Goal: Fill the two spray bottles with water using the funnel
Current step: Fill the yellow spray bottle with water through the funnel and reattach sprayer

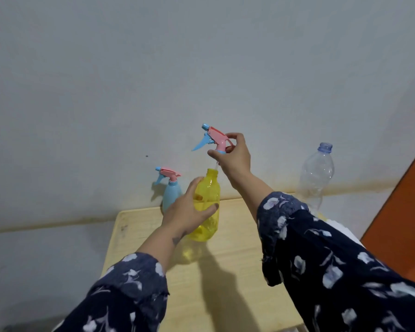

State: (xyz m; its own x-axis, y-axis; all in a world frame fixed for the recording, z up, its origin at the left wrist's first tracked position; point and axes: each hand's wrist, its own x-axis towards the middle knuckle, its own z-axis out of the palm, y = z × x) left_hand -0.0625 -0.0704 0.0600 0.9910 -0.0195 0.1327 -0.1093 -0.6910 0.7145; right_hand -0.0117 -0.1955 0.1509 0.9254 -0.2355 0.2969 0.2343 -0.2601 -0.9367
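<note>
Under right hand (234, 155): sprayer head (215, 138), pink w/ blue trigger, pinched at its collar by thumb + fingers, lifted clear above neck of yellow spray bottle (207, 204). Dip tube hangs from head; lower end appears to be at or just inside the neck.

Left hand (189, 212): wrapped round yellow bottle's body, holding it just above or on the surface (237, 271); can't tell which. Contents: looks empty, no waterline seen.

Beyond left hand, just beside: blue spray bottle (171, 194), upright, sprayer on. Opaque, contents unknown.

Well right of right hand: clear plastic bottle (318, 173), uncapped, upright; base hidden by sleeve. Looks mostly empty; water level unclear.

Funnel: not in view.

Risks (judgement):
- Dip tube could snag neck rim if head is drawn out at a slant; may jerk the light bottle over.
- Right sleeve sits near clear bottle; a wide arm swing could topple it.
- Wet tube may drip on surface.
</note>
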